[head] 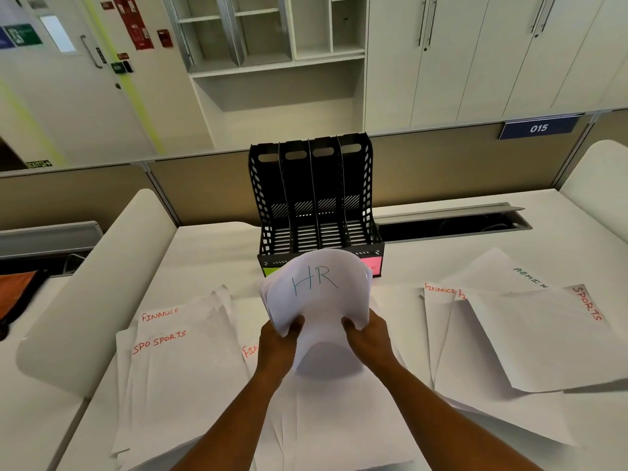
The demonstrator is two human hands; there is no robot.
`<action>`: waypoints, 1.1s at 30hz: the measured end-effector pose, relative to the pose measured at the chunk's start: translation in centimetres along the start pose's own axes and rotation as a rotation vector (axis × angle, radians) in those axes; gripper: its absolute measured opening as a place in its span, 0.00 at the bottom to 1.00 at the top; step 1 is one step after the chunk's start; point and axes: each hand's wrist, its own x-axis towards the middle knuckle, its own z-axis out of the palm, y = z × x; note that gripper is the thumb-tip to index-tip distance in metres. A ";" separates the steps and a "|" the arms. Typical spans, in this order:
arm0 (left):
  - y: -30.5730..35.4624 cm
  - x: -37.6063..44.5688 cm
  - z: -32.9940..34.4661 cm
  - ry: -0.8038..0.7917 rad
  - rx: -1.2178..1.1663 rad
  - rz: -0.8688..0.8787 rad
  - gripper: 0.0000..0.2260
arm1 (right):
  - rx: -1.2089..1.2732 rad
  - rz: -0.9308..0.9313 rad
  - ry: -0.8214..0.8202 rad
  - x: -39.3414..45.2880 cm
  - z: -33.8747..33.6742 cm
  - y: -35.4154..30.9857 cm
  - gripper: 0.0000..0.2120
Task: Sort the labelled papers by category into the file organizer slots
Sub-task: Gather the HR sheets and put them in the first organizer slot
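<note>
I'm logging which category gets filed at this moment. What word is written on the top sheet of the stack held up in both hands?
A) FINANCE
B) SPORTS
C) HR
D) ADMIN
C: the top sheet of the held stack reads "HR" in blue, gripped at its lower edge by the left hand and right hand in front of the black file organizer.

organizer (314, 198): black, perforated sides
HR sheet (316, 294): white, blue-green lettering
finance sheet (183, 321): white, red lettering
sticky tags (372, 265): pink and a green one
</note>
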 end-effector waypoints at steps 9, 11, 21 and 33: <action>1.1 2.2 -0.5 0.085 0.049 -0.021 0.19 | -0.229 -0.238 0.150 2.2 -1.3 -2.8 0.13; 1.3 3.1 -0.9 0.102 0.061 0.001 0.20 | -0.275 -0.240 0.150 2.9 -1.4 -3.7 0.11; 0.0 6.4 -2.8 0.129 0.184 -0.037 0.20 | 0.021 -0.235 0.332 5.6 -1.7 -10.9 0.08; -5.4 5.9 -1.2 -0.373 0.651 -0.184 0.20 | -0.094 -0.409 0.390 8.2 2.6 -15.4 0.07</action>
